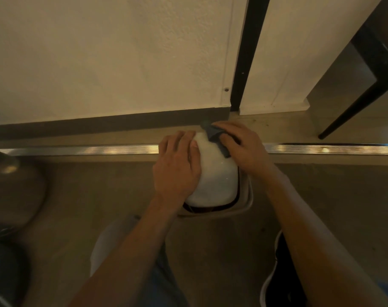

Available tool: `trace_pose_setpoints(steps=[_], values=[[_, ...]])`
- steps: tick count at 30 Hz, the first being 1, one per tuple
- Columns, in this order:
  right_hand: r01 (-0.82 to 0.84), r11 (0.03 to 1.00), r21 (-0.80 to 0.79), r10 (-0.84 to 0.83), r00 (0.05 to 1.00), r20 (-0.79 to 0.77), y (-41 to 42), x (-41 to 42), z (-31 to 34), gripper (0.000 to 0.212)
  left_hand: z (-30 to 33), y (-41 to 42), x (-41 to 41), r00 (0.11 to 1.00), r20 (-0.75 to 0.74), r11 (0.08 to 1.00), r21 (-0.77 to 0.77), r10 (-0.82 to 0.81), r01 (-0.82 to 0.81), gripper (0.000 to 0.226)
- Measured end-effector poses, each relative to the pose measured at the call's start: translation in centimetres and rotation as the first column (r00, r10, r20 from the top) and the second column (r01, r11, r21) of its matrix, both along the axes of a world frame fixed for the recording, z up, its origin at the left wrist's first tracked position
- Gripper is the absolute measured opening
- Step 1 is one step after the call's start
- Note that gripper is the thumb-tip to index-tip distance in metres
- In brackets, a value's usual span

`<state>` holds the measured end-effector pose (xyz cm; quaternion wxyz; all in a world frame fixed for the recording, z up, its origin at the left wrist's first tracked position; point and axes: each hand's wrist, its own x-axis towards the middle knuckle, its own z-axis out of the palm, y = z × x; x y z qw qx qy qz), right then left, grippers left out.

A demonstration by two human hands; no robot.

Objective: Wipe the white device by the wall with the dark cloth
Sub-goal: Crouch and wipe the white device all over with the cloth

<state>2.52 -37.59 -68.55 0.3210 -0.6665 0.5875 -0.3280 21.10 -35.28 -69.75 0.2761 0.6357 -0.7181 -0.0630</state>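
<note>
Indoor room: cream wall (111,52), metal floor strip (78,150) (chair leg (348,114) nearby).

The device (215,173) stands on the floor (78,196) in front of the wall (111,58), its far end reaching over a metal strip (78,150) that runs left to right across the floor. Beyond the strip lies a narrow band of floor, then the skirting (100,122) at the wall's foot. The left hand (177,165) lies on the device's left side. The right hand (241,145) rests on its far right corner, with the cloth (213,135) under the fingers and against the device. Under the device's near edge sits what may be a base or tray (247,201), jutting out to the right. A vertical post (248,52) rises behind and right of the device. A furniture leg (352,111) stands further right.
</note>
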Motion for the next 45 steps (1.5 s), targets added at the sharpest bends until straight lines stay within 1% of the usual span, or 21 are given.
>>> trace_pose_setpoints(steps=[3,5,7,8,10,12,14,16,18,22,23,25,26,27,30,32,36,38,40,42,45], values=[[0.230,0.973,-0.033,-0.228,0.972,0.064,3.2,0.8,-1.5,0.038,0.3,0.1,0.1,1.000,-0.028,1.000,0.029,-0.007,0.008,0.046],[0.268,0.962,-0.060,-0.267,0.963,0.026,3.6,1.7,-1.6,0.039,0.1,0.2,0.2,1.000,-0.025,1.000,-0.012,-0.018,0.018,0.043],[0.196,0.980,-0.028,-0.197,0.976,-0.095,1.5,2.0,-0.3,0.036,-0.1,0.1,0.3,0.999,-0.027,0.999,-0.023,-0.039,0.039,0.041],[0.134,0.990,0.037,-0.124,0.973,-0.196,-0.1,2.2,0.4,0.034,-0.2,0.0,0.4,0.998,-0.036,0.999,-0.016,-0.047,0.047,0.040],[0.003,0.979,0.203,0.076,0.922,-0.379,-3.6,2.8,1.8,0.033,-0.1,-0.1,0.3,0.997,-0.056,0.999,-0.014,-0.046,0.045,0.038],[-0.111,0.935,0.336,0.263,0.855,-0.448,-6.2,4.0,2.4,0.035,0.1,0.0,0.1,0.997,-0.078,1.000,-0.019,-0.014,0.013,0.036],[-0.172,0.903,0.393,0.347,0.831,-0.434,-7.3,4.9,2.7,0.036,0.2,0.2,0.0,0.992,-0.122,0.999,0.008,0.035,-0.034,0.037],[-0.184,0.896,0.403,0.357,0.839,-0.410,-7.0,4.4,2.9,0.034,0.3,0.3,-0.2,0.982,-0.170,0.996,0.056,0.078,-0.069,0.041],[-0.147,0.908,0.393,0.318,0.852,-0.416,-6.4,2.7,2.8,0.035,0.4,0.3,-0.3,0.980,-0.179,0.994,0.082,0.090,-0.076,0.043],[-0.031,0.926,0.376,0.227,0.843,-0.488,-5.9,1.2,2.3,0.031,0.5,0.2,-0.5,0.986,-0.152,0.996,0.068,0.074,-0.065,0.043],[-0.044,0.926,0.376,0.240,0.837,-0.492,-6.0,1.6,2.5,0.034,0.5,0.2,-0.5,0.985,-0.154,0.996,0.066,0.075,-0.065,0.044],[-0.108,0.914,0.391,0.298,0.832,-0.468,-6.2,2.8,3.1,0.047,0.5,0.2,-0.6,0.986,-0.153,0.997,0.049,0.072,-0.065,0.045],[-0.130,0.909,0.397,0.310,0.847,-0.432,-6.1,3.3,3.6,0.054,0.5,0.2,-0.6,0.986,-0.153,0.997,0.036,0.072,-0.067,0.046],[-0.146,0.903,0.404,0.310,0.873,-0.377,-6.2,3.9,4.0,0.055,0.6,0.3,-0.7,0.984,-0.161,0.997,0.028,0.075,-0.071,0.047],[-0.187,0.901,0.391,0.322,0.893,-0.315,-6.1,4.8,4.2,0.037,1.0,0.5,-0.8,0.971,-0.218,0.994,0.066,0.094,-0.082,0.056],[-0.187,0.909,0.373,0.323,0.881,-0.345,-5.8,4.4,4.0,0.033,1.0,0.7,-0.8,0.969,-0.226,0.994,0.079,0.095,-0.079,0.061],[-0.135,0.913,0.386,0.325,0.811,-0.487,-4.8,1.6,4.1,0.032,1.2,0.5,-0.8,0.972,-0.219,0.995,0.076,0.087,-0.072,0.063],[-0.110,0.923,0.369,0.304,0.797,-0.522,-4.4,1.2,4.2,0.035,1.2,0.4,-0.9,0.972,-0.223,0.995,0.076,0.080,-0.065,0.063],[-0.128,0.927,0.352,0.298,0.821,-0.486,-4.5,2.2,4.1,0.039,1.1,0.5,-0.9,0.976,-0.211,0.997,0.054,0.058,-0.048,0.061],[-0.169,0.934,0.316,0.292,0.871,-0.396,-4.6,3.9,4.1,0.035,1.0,0.5,-0.8,0.976,-0.210,0.998,0.034,0.052,-0.046,0.061],[-0.241,0.939,0.246,0.306,0.911,-0.276,-3.4,5.0,4.5,0.034,0.9,0.5,-0.7,0.973,-0.222,0.998,0.032,0.059,-0.054,0.061]])
